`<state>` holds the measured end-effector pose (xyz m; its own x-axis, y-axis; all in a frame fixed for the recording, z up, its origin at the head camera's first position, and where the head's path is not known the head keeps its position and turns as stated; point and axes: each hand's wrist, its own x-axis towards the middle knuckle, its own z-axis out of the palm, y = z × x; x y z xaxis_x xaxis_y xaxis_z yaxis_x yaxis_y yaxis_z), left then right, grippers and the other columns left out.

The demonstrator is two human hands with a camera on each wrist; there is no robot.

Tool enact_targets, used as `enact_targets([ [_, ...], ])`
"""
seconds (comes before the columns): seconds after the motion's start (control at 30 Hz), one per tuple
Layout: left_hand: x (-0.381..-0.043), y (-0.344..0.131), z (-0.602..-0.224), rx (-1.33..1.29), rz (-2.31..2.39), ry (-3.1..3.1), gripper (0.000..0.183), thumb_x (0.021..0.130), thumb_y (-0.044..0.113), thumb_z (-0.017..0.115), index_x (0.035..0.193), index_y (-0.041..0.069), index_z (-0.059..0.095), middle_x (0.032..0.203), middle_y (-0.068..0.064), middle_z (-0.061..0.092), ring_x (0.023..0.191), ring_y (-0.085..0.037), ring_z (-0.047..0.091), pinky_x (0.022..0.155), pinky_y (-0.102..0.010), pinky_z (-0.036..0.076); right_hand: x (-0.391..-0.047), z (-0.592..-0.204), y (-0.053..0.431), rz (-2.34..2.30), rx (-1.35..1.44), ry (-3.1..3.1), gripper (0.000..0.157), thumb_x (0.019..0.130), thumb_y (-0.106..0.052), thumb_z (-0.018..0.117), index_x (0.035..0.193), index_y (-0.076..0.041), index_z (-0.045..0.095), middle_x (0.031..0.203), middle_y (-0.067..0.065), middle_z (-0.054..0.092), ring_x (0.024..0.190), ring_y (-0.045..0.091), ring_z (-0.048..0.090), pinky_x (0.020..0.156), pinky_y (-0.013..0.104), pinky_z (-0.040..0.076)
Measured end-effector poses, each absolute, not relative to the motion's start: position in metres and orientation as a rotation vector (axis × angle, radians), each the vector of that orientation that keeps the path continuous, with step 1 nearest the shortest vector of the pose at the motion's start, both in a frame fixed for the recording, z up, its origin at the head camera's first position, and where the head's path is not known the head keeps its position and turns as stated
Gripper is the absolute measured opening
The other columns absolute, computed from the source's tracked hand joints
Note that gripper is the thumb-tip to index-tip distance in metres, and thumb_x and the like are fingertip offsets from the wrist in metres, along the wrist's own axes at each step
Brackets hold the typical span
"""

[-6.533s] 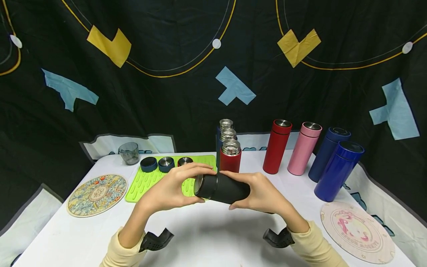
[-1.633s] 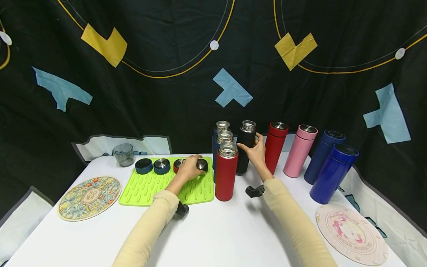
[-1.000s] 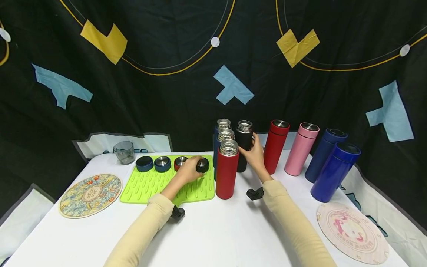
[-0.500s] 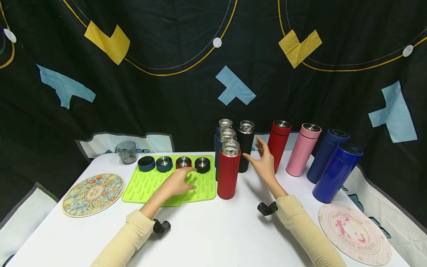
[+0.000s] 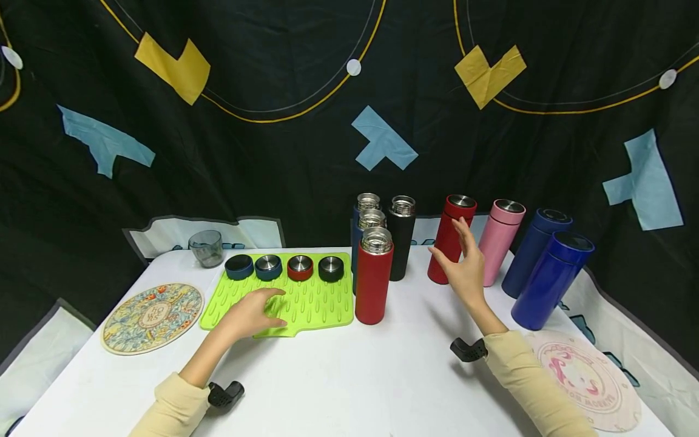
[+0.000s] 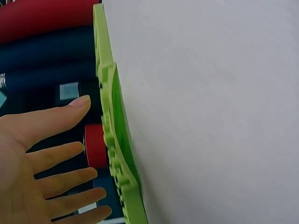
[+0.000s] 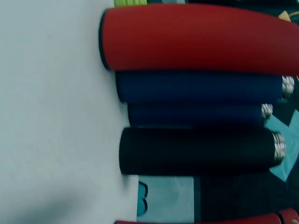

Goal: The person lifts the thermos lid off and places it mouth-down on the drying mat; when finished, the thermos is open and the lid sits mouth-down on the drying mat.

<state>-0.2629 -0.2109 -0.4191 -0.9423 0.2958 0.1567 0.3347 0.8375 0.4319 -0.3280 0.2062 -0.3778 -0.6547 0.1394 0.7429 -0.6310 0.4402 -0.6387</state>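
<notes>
Left hand point(image 5: 250, 313) near a ribbed lime-green mat point(image 5: 312, 301), right hand point(image 5: 466, 273) near a capped red cylindrical flask point(image 5: 446, 238), both with fingers wide apart.

The mat point(image 5: 322, 306) is lime green, dash-patterned. The leftmost lidded flask point(image 5: 446, 233) is red with a silver top.

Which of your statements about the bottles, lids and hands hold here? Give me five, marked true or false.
1. The red lid sits between a blue lid and the black lid. True.
2. The left hand pinches the black lid. False: the left hand holds nothing; the black lid rests on the green mat.
3. The pink bottle is capped. True.
4. The black bottle is capped. False: the black bottle's steel neck is bare.
5. The right hand has thumb and fingers spread apart. True.
</notes>
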Motion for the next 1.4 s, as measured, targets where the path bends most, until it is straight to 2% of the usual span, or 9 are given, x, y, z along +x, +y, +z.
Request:
enact_targets([
  [0.17, -0.256, -0.222, -0.420, -0.498, -0.718, -2.980, 0.068, 0.070, 0.025, 0.086, 0.126, -0.005, 0.058, 0.126, -0.026, 0.057, 0.119, -0.045, 0.050, 0.098, -0.057, 0.041, -0.340, -0.381, 0.223, 1.276, 0.320, -1.894, 0.073, 0.079, -0.006, 0.079, 0.142, -0.005, 0.043, 0.150, 0.010, 0.038, 0.137, 0.026, 0.037, 0.111, 0.040, 0.031],
  [0.37, -0.253, -0.227, -0.425, -0.489, -0.753, -3.014, 0.072, 0.068, 0.025, 0.087, 0.126, -0.004, 0.058, 0.127, -0.028, 0.056, 0.119, -0.048, 0.049, 0.099, -0.059, 0.039, -0.356, -0.392, 0.229, 1.358, 0.204, -1.929, 0.081, 0.081, -0.012, 0.079, 0.147, -0.004, 0.032, 0.150, 0.014, 0.036, 0.137, 0.032, 0.035, 0.112, 0.044, 0.028],
  [0.47, -0.253, -0.228, -0.427, -0.490, -0.753, -3.016, 0.072, 0.067, 0.026, 0.087, 0.125, -0.004, 0.058, 0.126, -0.027, 0.056, 0.119, -0.047, 0.049, 0.098, -0.059, 0.040, -0.366, -0.400, 0.229, 1.418, 0.171, -1.953, 0.085, 0.080, -0.012, 0.079, 0.148, -0.004, 0.028, 0.151, 0.015, 0.034, 0.138, 0.030, 0.034, 0.113, 0.046, 0.027],
  [0.77, -0.254, -0.228, -0.429, -0.493, -0.730, -3.008, 0.070, 0.067, 0.026, 0.087, 0.124, -0.003, 0.059, 0.126, -0.025, 0.057, 0.118, -0.046, 0.051, 0.098, -0.058, 0.041, -0.393, -0.417, 0.229, 1.405, 0.094, -1.993, 0.087, 0.081, -0.015, 0.079, 0.149, -0.009, 0.025, 0.145, 0.013, 0.043, 0.129, 0.027, 0.045, 0.105, 0.049, 0.039],
  [1.13, -0.252, -0.227, -0.425, -0.513, -0.739, -3.008, 0.068, 0.071, 0.027, 0.085, 0.126, -0.004, 0.058, 0.127, -0.025, 0.057, 0.120, -0.046, 0.049, 0.099, -0.057, 0.040, -0.394, -0.419, 0.231, 1.410, 0.088, -1.902, 0.078, 0.079, -0.014, 0.080, 0.144, -0.004, 0.038, 0.135, 0.016, 0.053, 0.118, 0.030, 0.053, 0.097, 0.051, 0.046],
  [1.4, -0.246, -0.230, -0.393, -0.561, -0.759, -2.876, 0.061, 0.078, 0.022, 0.081, 0.128, -0.002, 0.057, 0.128, -0.023, 0.058, 0.119, -0.044, 0.051, 0.097, -0.058, 0.042, -0.373, -0.398, 0.229, 1.404, 0.087, -1.895, 0.079, 0.073, -0.015, 0.086, 0.140, -0.004, 0.046, 0.131, 0.014, 0.058, 0.115, 0.027, 0.058, 0.096, 0.046, 0.048],
])
